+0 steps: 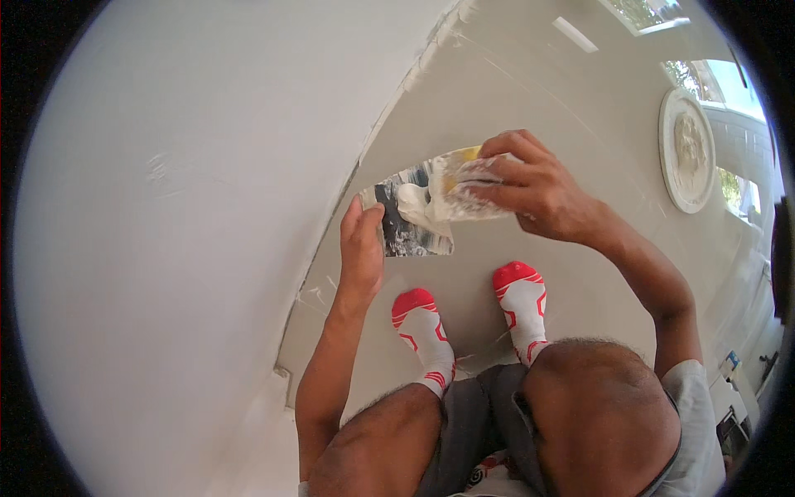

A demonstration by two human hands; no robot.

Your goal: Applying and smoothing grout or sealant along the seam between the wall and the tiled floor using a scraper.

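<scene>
In front of me, my left hand [362,248] is closed on the near-left edge of a flat putty blade [393,238], dark and streaked with white. A lump of creamy white putty [416,207] lies on this blade. My right hand [542,186] grips a second flat scraper [451,195], smeared with white and yellowish at its upper edge. This scraper overlaps the right side of the left blade, touching the putty. Its handle, if any, is hidden under my fingers.
A pale wall [182,248] with a small scuffed patch rises on the left. Beige glossy floor [464,91] meets it along a rough white seam. A round white plate [666,157] holding putty stands at the right. My feet in red-and-white socks [426,331] are just below the tools.
</scene>
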